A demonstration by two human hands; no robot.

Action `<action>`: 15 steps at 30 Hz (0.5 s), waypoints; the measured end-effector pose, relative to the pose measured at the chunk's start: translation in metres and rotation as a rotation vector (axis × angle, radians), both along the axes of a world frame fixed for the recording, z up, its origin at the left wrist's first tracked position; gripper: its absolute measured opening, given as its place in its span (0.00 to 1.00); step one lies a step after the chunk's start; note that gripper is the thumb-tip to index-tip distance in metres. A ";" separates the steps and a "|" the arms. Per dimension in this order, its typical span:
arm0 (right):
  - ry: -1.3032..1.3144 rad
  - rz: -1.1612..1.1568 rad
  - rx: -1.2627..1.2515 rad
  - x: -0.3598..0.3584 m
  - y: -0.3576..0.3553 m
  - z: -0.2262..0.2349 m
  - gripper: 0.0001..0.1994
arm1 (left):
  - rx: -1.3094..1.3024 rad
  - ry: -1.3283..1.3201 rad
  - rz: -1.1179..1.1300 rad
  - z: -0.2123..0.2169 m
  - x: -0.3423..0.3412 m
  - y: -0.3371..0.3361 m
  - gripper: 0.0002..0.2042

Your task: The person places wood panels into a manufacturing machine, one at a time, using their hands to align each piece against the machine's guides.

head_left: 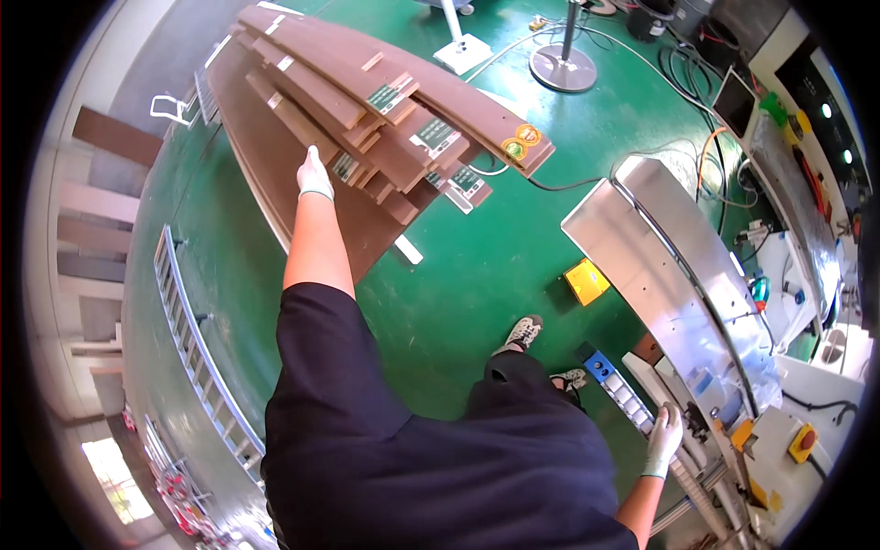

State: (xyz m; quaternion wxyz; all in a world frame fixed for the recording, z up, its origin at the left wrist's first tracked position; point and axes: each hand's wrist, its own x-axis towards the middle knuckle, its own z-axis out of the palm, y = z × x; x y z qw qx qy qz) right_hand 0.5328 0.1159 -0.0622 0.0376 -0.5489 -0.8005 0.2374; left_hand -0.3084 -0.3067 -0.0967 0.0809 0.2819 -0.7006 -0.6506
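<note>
My left hand [314, 174], in a pale glove, reaches out with its fingers extended at the near left side of a pile of brown boards [367, 119]. It overlaps a wide brown panel [247, 119] beneath them; whether it touches is hard to tell. Labels mark the ends of several boards, and a long board [477, 119] with round stickers lies on top. My right hand [665, 438], also gloved, hangs low on the right with loosely bent, parted fingers and nothing visible in them. Beside it is a blue-ended strip of white rollers [619, 385] on a machine.
A metal-topped bench [660, 247] with a black cable curves along the right, a yellow box [587, 281] beside it. A ladder-like metal frame [197, 339] lies left on the green floor [440, 302]. A round-based stand [563, 69] and cables are at the back.
</note>
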 end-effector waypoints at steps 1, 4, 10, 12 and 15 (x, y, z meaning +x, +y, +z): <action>-0.002 -0.008 0.001 -0.001 -0.001 0.001 0.13 | -0.017 -0.006 0.018 -0.001 -0.008 0.005 0.31; -0.020 -0.049 -0.018 0.000 -0.003 0.003 0.13 | -0.087 -0.046 -0.103 -0.012 -0.010 0.004 0.25; -0.037 -0.073 -0.051 -0.002 0.000 -0.002 0.12 | 0.217 -0.166 -0.028 -0.032 -0.022 -0.024 0.11; -0.036 -0.061 -0.059 -0.001 0.001 -0.002 0.12 | 0.285 -0.181 -0.108 -0.017 0.000 -0.019 0.05; 0.008 -0.019 -0.086 -0.006 0.005 -0.008 0.13 | 0.325 -0.239 -0.396 0.012 0.065 -0.025 0.05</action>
